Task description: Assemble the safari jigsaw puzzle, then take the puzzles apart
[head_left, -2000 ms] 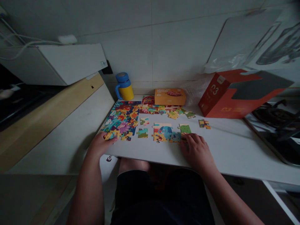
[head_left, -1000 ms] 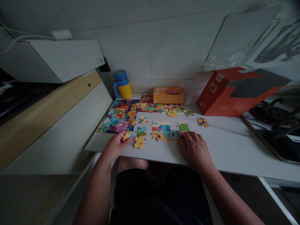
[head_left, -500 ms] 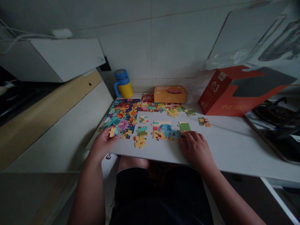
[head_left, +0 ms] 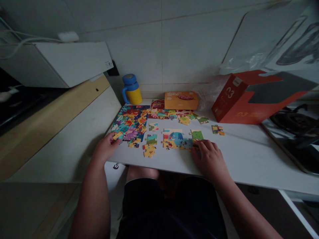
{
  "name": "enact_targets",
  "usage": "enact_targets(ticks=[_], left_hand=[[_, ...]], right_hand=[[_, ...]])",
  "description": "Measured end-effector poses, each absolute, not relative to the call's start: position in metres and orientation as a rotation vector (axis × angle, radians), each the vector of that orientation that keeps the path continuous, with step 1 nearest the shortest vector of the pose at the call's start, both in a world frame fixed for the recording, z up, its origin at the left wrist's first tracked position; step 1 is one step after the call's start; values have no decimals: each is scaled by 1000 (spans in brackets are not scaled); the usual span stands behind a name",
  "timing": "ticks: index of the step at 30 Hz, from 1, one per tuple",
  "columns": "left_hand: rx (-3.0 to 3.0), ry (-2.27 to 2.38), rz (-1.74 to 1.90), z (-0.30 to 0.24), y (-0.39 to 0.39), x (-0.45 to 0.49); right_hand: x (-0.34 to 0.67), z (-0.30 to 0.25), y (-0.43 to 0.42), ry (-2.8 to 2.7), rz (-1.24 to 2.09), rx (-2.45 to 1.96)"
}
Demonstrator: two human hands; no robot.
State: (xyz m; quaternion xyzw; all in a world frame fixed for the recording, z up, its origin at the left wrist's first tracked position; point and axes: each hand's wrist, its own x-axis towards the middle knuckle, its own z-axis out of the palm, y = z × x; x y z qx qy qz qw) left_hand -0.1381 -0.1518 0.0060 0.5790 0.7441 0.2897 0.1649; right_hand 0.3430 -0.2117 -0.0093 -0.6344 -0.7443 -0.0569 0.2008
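My left hand (head_left: 107, 146) is at the table's left edge, its thumb and fingers pinching a yellow and teal puzzle piece (head_left: 117, 135). That piece is over the lower left corner of a colourful picture sheet (head_left: 132, 121). In the middle lies a joined puzzle section (head_left: 176, 138) with a blue elephant. My right hand (head_left: 208, 155) rests at its right end, fingers curled over a puzzle piece (head_left: 196, 143) that they partly hide. Just above these fingers sits a green puzzle piece (head_left: 196, 134). Loose pieces (head_left: 149, 151) lie between the sheet and the elephant section.
More puzzle pieces (head_left: 184, 119) lie along the back, before an orange box (head_left: 181, 100). A blue and yellow bottle (head_left: 132, 89) stands at the back left. On the right are a large red-orange box (head_left: 239, 99), a single piece (head_left: 218, 130) and a stove (head_left: 294, 132).
My left hand has moved a little left and up with its puzzle piece, which now lies lower over the sheet's corner. My right hand has stayed in place.
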Motion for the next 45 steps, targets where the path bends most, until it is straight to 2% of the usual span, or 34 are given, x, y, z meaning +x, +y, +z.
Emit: enact_targets(ticks=[5,16,29,45], left_hand=[[1648,2077,759,1,-151,-139],[1648,1937,1065,-22,-155,-140],[2171,2180,950,-20,-171,-109],[2169,2279,789,-21,-168,-109]], right_hand=[[343,-8,-212,-2077,-160,-1761],[345,-12,-212,-2079,-162,-1752],[346,-14,-212,-2078,-164,-1745],[342,-9,-211,-2056,-158,-1768]])
